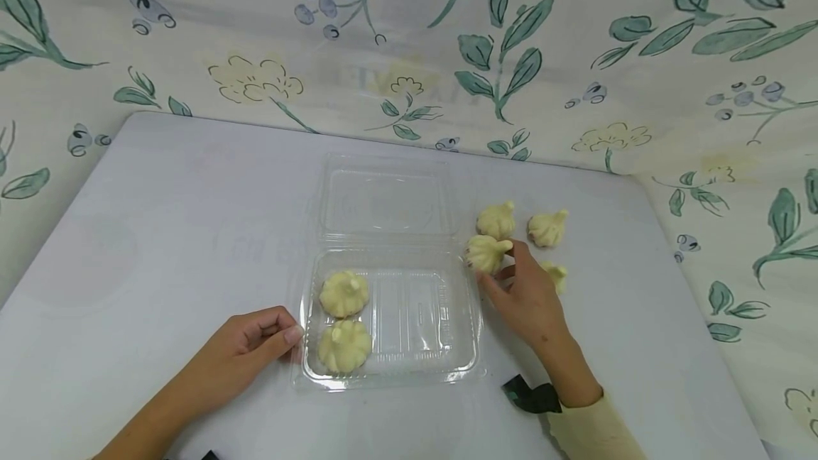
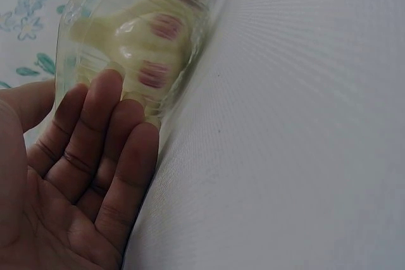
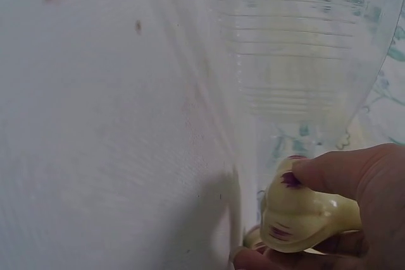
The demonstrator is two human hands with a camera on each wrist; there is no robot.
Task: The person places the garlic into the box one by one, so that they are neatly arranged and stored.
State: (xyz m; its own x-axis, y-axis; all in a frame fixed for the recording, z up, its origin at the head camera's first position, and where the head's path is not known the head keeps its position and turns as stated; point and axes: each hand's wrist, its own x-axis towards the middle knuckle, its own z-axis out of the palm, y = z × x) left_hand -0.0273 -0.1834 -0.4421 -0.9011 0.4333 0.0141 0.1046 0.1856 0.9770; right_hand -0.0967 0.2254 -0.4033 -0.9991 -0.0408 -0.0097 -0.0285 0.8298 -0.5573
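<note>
My right hand (image 1: 527,297) pinches a pale yellow garlic bulb (image 1: 487,254) just beyond the right rim of a clear plastic clamshell container (image 1: 476,346). In the right wrist view, the thumb presses on this garlic bulb (image 3: 297,210), which has purple streaks, with fingers beneath it. My left hand (image 1: 249,346) holds the container's left edge, thumb at the rim and fingertips against the outer wall, as the left wrist view shows. Inside the container's left side sit two garlic bulbs, a rear one (image 1: 344,294) and a front one (image 1: 345,346).
Right of the container lie more garlic bulbs: one (image 1: 496,219) behind the held one, another (image 1: 547,229) farther right, and a third (image 1: 556,275) partly hidden by my right hand. The container's lid (image 1: 386,201) lies opened backward on the white table (image 1: 192,233). Floral cloth (image 1: 409,41) hangs behind.
</note>
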